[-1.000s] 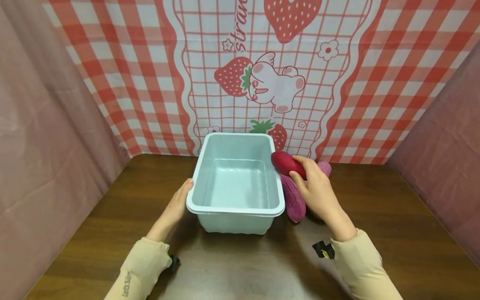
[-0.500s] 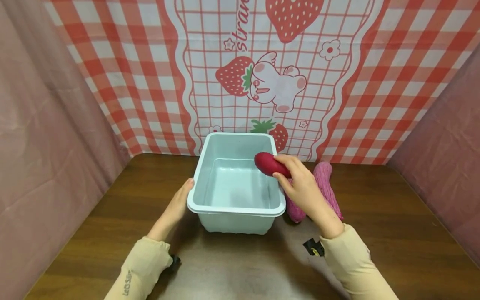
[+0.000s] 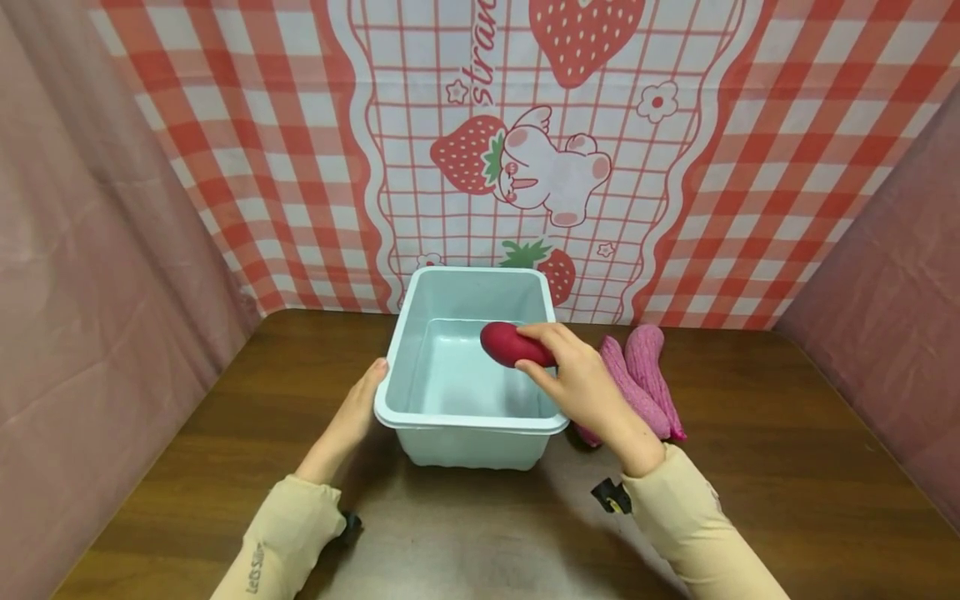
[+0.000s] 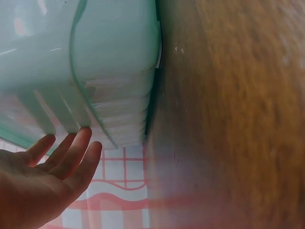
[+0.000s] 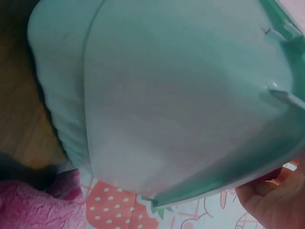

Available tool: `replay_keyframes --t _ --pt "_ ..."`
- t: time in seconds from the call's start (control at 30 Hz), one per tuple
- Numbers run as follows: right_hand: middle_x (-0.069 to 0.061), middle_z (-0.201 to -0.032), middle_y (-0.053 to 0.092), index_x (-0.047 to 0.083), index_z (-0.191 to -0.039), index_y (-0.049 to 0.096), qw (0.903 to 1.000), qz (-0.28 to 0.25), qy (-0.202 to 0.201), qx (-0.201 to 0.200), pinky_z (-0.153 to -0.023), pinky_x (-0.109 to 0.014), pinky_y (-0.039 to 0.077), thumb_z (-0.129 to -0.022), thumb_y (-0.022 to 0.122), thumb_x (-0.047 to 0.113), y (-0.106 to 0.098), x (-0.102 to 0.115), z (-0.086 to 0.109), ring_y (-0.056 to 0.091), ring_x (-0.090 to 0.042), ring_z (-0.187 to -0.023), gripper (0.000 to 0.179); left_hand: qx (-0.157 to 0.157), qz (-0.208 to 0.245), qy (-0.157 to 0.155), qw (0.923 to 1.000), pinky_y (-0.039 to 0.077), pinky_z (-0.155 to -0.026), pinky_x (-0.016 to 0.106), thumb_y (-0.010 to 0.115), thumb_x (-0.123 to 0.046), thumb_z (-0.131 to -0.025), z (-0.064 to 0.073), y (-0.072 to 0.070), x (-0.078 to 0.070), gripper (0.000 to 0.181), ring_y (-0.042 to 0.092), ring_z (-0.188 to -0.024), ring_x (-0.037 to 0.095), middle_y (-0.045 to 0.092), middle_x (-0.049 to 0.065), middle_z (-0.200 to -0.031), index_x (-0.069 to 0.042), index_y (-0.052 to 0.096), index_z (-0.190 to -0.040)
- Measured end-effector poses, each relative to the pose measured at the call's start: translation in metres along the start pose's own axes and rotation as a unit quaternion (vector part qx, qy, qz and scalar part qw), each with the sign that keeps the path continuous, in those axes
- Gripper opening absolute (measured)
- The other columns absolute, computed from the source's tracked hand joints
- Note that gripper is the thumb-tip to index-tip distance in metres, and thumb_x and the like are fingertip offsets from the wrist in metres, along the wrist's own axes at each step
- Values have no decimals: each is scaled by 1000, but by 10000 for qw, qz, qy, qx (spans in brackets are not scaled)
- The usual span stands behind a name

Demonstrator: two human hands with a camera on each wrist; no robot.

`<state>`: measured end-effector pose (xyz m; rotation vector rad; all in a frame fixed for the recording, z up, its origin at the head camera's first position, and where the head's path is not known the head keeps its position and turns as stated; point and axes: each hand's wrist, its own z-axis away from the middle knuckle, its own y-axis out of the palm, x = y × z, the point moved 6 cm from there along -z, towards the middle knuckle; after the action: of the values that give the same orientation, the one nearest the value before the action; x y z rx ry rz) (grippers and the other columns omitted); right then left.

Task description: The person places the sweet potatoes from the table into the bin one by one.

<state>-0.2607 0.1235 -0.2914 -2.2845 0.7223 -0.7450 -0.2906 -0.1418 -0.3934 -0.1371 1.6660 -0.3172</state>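
Note:
My right hand (image 3: pixel 581 387) grips a smooth, dark red, oval object (image 3: pixel 504 343) between thumb and fingers, over the right side of the pale green plastic tub (image 3: pixel 468 422). Its left end points over the tub's inside; the fingers cover its right end. In the right wrist view, the tub's outer wall (image 5: pixel 157 95) hides nearly all of it. At the tub's left side is my left hand (image 3: pixel 360 404), thumb by the rim. In the left wrist view, this hand's loosely extended fingers (image 4: pixel 78 152) have their tips right at the outer wall.
Right of the tub, long pink wrinkled pieces (image 3: pixel 654 375) lie on the brown wooden table (image 3: pixel 780 467), one partly behind my right forearm. A red-checked strawberry cloth (image 3: pixel 300 150) hangs behind the tub. Pink curtains (image 3: pixel 97 250) stand at both sides.
My right hand has carried the dark red object leftward, from beside the tub's right rim to over its inside. More of the pink pieces now shows. The left hand stays put.

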Motion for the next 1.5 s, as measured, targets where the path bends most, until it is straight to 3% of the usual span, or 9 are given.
replay_keyframes --t 0.87,1.17,1.5 --pt "-4 -118 59 11 -119 59 9980 -132 -142 601 -87 -34 47 -83 65 24 20 23 -15 55 -16 -109 39 -10 110 -12 9999 9 -111 44 25 -31 -97 1 0 0 60 13 -137 34 18 26 -146 11 18 -140" --pt "-7 -121 58 10 -121 58 9933 -8 -146 1143 -91 -36 45 -84 65 21 29 25 -18 54 -19 -112 39 -15 76 -49 10000 9 -111 43 25 -30 -96 2 0 -2 60 13 -137 34 18 26 -146 11 17 -140" --pt "-9 -122 57 9 -121 58 9899 23 -121 1410 -92 -37 44 -85 63 21 34 25 -16 53 -21 -112 38 3 75 -116 9999 9 -111 43 25 -31 -96 2 0 -1 60 12 -137 33 18 25 -147 10 17 -140"
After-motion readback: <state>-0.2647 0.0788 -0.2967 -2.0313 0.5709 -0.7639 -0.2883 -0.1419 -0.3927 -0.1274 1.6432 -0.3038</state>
